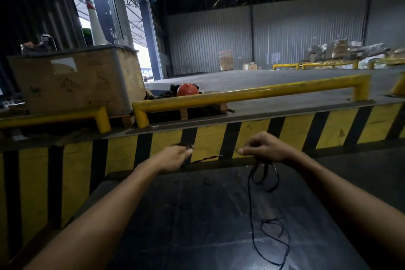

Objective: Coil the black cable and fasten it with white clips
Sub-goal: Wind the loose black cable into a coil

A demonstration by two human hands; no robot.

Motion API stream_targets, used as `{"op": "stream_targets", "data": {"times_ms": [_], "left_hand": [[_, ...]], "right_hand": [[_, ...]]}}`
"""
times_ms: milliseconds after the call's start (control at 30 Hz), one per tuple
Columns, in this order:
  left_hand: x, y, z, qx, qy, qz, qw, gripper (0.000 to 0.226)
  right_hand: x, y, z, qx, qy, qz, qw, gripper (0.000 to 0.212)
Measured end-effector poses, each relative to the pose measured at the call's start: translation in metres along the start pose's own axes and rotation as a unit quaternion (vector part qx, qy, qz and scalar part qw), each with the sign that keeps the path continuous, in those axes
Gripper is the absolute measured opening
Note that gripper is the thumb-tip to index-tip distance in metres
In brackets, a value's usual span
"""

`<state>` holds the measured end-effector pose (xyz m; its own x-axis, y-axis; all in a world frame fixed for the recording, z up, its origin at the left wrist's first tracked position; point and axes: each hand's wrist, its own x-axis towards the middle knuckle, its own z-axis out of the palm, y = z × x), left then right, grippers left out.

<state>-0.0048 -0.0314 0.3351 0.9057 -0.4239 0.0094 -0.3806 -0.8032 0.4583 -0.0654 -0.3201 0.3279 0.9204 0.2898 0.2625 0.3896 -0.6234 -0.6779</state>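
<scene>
A thin black cable (249, 199) hangs from my right hand (264, 148), which is closed around a few short loops that dangle just below the fist. From there one long strand drops to the dark table top (192, 221) and lies in loose curls near the front right. My left hand (175, 158) is held out at the same height, its fingers pinched on a dark cable end. A stretch of cable runs taut between the two hands. No white clips show in the head view.
A yellow and black striped dock edge (252, 136) runs just behind the table. On it stand yellow guard rails (241, 93), a large cardboard box (76, 81) at the left and an orange helmet (187, 90). Behind lies a wide warehouse floor.
</scene>
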Motion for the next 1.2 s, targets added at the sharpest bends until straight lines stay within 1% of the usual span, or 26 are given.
{"op": "stream_targets", "data": {"times_ms": [67, 167, 200, 233, 300, 333, 367, 400, 467, 533, 567, 600, 633, 667, 700, 733, 767, 800, 867, 900, 1000, 1033, 1067, 1100, 1133, 1200], "left_hand": [[-0.010, 0.009, 0.003, 0.004, -0.101, -0.018, 0.995, 0.046], [-0.024, 0.025, 0.006, -0.089, -0.238, 0.000, 0.967, 0.046], [-0.027, 0.029, 0.006, -0.151, -0.293, 0.015, 0.944, 0.042], [-0.030, 0.033, 0.006, -0.228, -0.344, 0.032, 0.910, 0.038], [-0.035, 0.043, 0.001, -0.403, -0.403, 0.075, 0.818, 0.039], [-0.036, 0.048, -0.004, -0.491, -0.401, 0.109, 0.766, 0.041], [-0.036, 0.054, -0.011, -0.568, -0.370, 0.149, 0.720, 0.043], [-0.035, 0.061, -0.019, -0.626, -0.319, 0.184, 0.687, 0.045], [-0.030, 0.074, -0.037, -0.696, -0.186, 0.220, 0.657, 0.042], [-0.023, 0.079, -0.050, -0.728, -0.056, 0.212, 0.649, 0.038], [-0.018, 0.080, -0.052, -0.727, 0.003, 0.208, 0.654, 0.036], [-0.015, 0.077, -0.051, -0.707, 0.063, 0.203, 0.674, 0.033], [-0.013, 0.074, -0.049, -0.658, 0.128, 0.194, 0.716, 0.028], [-0.013, 0.068, -0.045, -0.575, 0.196, 0.181, 0.774, 0.024], [-0.013, 0.060, -0.042, -0.464, 0.255, 0.164, 0.832, 0.025], [-0.011, 0.049, -0.038, -0.347, 0.289, 0.149, 0.880, 0.027], [-0.008, 0.036, -0.035, -0.242, 0.284, 0.133, 0.918, 0.030], [-0.005, 0.024, -0.031, -0.159, 0.247, 0.112, 0.949, 0.034], [-0.005, 0.010, -0.022, -0.054, 0.126, 0.043, 0.990, 0.040], [-0.007, 0.009, -0.016, -0.023, 0.053, 0.012, 0.998, 0.041], [-0.017, 0.024, -0.001, 0.017, -0.144, 0.001, 0.989, 0.039], [-0.021, 0.030, 0.001, -0.004, -0.193, 0.013, 0.981, 0.040], [-0.024, 0.035, 0.002, -0.058, -0.241, 0.026, 0.968, 0.040], [-0.026, 0.038, 0.002, -0.150, -0.293, 0.036, 0.943, 0.039], [-0.028, 0.041, 0.002, -0.267, -0.345, 0.046, 0.899, 0.038], [-0.032, 0.051, -0.001, -0.482, -0.411, 0.087, 0.769, 0.042]], "right_hand": [[0.004, -0.009, -0.011, -0.024, 0.046, -0.027, 0.998, 0.014], [0.013, -0.011, -0.015, -0.053, 0.139, -0.044, 0.988, 0.008], [0.015, -0.011, -0.013, -0.059, 0.168, -0.052, 0.983, 0.007], [0.018, -0.012, -0.009, -0.063, 0.188, -0.062, 0.978, 0.006], [0.021, -0.009, 0.002, -0.058, 0.194, -0.074, 0.976, 0.008], [0.021, -0.006, 0.011, -0.056, 0.174, -0.067, 0.981, 0.011], [0.020, -0.002, 0.022, -0.063, 0.135, -0.050, 0.988, 0.013], [0.017, 0.003, 0.036, -0.077, 0.081, -0.026, 0.993, 0.015], [0.008, 0.014, 0.065, -0.122, -0.036, 0.009, 0.992, 0.021], [-0.002, 0.019, 0.088, -0.164, -0.113, 0.006, 0.980, 0.028], [-0.004, 0.019, 0.093, -0.169, -0.133, 0.006, 0.977, 0.031], [-0.006, 0.017, 0.094, -0.167, -0.143, 0.013, 0.975, 0.034], [-0.006, 0.014, 0.090, -0.162, -0.148, 0.020, 0.975, 0.032], [-0.007, 0.011, 0.084, -0.156, -0.152, 0.025, 0.976, 0.027], [-0.007, 0.008, 0.075, -0.151, -0.155, 0.026, 0.976, 0.020], [-0.007, 0.006, 0.064, -0.146, -0.153, 0.028, 0.977, 0.015], [-0.007, 0.003, 0.051, -0.140, -0.146, 0.030, 0.979, 0.012], [-0.008, 0.002, 0.038, -0.135, -0.132, 0.033, 0.981, 0.011], [-0.007, 0.001, 0.012, -0.132, -0.085, 0.021, 0.987, 0.012], [-0.006, 0.000, 0.003, -0.132, -0.056, 0.013, 0.990, 0.011], [0.003, -0.004, -0.011, -0.151, 0.049, -0.018, 0.987, 0.007], [0.006, -0.005, -0.012, -0.150, 0.082, -0.029, 0.985, 0.008], [0.008, -0.006, -0.011, -0.142, 0.111, -0.037, 0.983, 0.010], [0.009, -0.006, -0.010, -0.132, 0.136, -0.042, 0.981, 0.013], [0.010, -0.006, -0.007, -0.120, 0.151, -0.040, 0.980, 0.016], [0.011, -0.004, 0.007, -0.091, 0.138, -0.015, 0.986, 0.016]]}}
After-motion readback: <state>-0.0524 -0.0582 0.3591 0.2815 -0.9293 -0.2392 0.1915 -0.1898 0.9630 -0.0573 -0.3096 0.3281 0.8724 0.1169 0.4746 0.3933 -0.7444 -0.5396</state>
